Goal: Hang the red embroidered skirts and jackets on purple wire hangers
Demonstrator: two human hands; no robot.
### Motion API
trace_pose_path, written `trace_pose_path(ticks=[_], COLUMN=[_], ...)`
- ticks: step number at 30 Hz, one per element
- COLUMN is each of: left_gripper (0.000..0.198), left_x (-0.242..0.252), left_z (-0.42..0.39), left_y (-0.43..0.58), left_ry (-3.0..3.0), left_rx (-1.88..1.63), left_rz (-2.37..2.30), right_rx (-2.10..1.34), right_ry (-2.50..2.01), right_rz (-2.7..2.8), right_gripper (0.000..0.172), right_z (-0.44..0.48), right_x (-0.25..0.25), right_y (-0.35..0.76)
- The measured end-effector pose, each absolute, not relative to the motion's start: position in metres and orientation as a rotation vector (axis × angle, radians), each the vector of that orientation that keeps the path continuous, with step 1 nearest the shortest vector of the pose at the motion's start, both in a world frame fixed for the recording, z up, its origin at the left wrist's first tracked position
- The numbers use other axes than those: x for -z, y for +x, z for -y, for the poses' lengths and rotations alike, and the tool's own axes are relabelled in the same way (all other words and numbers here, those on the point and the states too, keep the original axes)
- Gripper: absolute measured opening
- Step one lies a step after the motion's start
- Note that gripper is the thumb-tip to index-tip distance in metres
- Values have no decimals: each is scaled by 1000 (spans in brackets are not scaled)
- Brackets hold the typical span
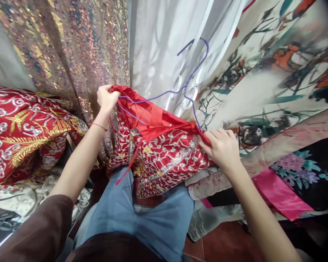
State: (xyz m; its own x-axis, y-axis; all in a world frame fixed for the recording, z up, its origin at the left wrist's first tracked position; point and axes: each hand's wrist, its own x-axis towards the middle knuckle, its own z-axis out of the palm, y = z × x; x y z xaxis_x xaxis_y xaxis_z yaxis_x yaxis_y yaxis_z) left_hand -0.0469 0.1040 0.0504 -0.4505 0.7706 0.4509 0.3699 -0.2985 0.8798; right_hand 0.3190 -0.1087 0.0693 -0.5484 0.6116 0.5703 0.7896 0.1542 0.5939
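Observation:
A red garment (pixel 158 153) with silver and gold embroidery hangs in front of my lap, its red lining showing along the top edge. A purple wire hanger (pixel 190 78) sits partly inside its waistband, hook pointing up. My left hand (pixel 106 98) is closed on the garment's left top corner, where the hanger's end goes in. My right hand (pixel 221 147) pinches the right top corner of the garment near the hanger's other arm. A thin red ribbon (pixel 128 165) dangles from the garment.
A sequined fabric (pixel 71 47) hangs at the back left, white lace curtain (pixel 164 43) behind the hanger. Printed floral and painted cloths (pixel 284 83) lie to the right. Another red embroidered garment (pixel 24 131) is heaped at left. My jeans-clad legs (pixel 136 218) are below.

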Motion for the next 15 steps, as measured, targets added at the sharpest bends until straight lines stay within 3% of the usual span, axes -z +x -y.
trace_pose_path(ticks=[4,15], left_gripper=[7,32], left_x=[-56,-50], left_z=[-87,-26], left_y=[-52,-19], left_ry=[1921,2256], left_rx=[-1768,-1798], left_rz=[-2036,-1702], right_rx=[1268,1078], right_ry=[-1281,-1311], right_rz=[2232,2211], right_gripper=[32,33], right_z=[113,111], right_x=[-65,-55], right_y=[304,301])
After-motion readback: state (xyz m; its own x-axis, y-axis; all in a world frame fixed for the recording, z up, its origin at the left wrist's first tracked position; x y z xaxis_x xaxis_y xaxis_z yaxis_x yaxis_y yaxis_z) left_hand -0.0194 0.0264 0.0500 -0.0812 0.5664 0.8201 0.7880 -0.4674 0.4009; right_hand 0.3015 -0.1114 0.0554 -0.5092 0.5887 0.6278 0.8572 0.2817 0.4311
